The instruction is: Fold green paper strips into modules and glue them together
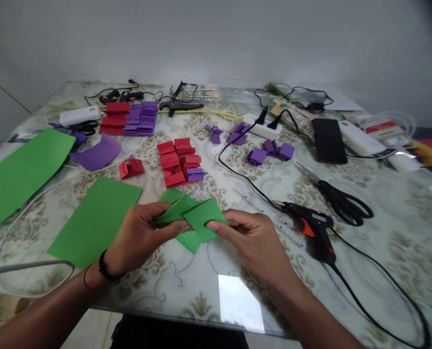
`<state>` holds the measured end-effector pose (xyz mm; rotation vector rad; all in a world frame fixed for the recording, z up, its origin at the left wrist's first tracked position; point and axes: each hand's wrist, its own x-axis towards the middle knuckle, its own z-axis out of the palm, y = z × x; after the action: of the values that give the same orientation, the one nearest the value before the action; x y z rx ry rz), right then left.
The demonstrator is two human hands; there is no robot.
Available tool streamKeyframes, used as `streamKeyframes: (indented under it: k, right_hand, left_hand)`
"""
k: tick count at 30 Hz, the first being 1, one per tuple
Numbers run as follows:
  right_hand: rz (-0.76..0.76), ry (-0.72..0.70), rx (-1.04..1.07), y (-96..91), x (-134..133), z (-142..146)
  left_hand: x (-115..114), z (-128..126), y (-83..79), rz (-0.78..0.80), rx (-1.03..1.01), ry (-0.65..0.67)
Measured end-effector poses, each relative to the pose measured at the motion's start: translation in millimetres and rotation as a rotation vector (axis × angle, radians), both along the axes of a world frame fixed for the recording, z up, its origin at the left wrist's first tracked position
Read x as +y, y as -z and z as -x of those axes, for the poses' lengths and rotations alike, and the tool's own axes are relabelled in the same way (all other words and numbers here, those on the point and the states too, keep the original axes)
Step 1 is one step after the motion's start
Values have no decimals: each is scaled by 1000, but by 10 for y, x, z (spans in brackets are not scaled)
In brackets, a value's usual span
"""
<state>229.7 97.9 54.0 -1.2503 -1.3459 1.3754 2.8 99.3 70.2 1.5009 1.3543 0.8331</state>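
Note:
Between my two hands is a piece of folded green paper [206,218], held just above the table's near middle. My left hand [143,232] pinches its left side between thumb and fingers. On the right side, my right hand [247,237] grips a flat square flap, thumb on top. More green paper shows under and behind the folded piece; whether it is separate, I cannot tell. A flat green sheet [92,223] lies beside my left forearm. Just beyond my hands sit red folded paper pieces [172,165] in rows, with a purple one [196,174] at their corner.
A glue gun [310,225] with a trailing cord and black scissors [341,201] lie at right. Behind them are a phone [328,140] and a power strip [263,127]. Purple folded pieces [270,151] sit mid-table. A larger green sheet [23,174] lies far left.

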Motion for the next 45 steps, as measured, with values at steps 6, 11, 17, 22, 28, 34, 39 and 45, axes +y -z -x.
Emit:
streamKeyframes:
  k: [6, 11, 17, 22, 28, 34, 39, 45]
  right_hand:
    - [-3, -30, -98, 19, -3, -15]
    - [-73, -94, -221, 3, -33, -3]
    - [-49, -81, -153, -30, -17, -5]
    - [-89, -100, -214, -40, -14, -7]
    - [-87, -35, -135, -22, -29, 4]
    - [-305, 46, -80, -52, -52, -15]
    - [-572, -5, -23, -78, -76, -36]
    - [-607, -31, -23, -123, -77, -27]
  left_hand:
    - [27, 27, -42, 184, -120, 175]
    - [7, 38, 19, 128, 50, 99]
    - [-20, 27, 39, -34, 156, 1]
    - [-10, 8, 30, 22, 86, 58]
    - [-15, 1, 28, -82, 109, -35]
    - [-41, 41, -20, -207, -125, 59]
    - [-60, 55, -60, -191, -196, 174]
    - [-90, 57, -52, -300, -76, 194]
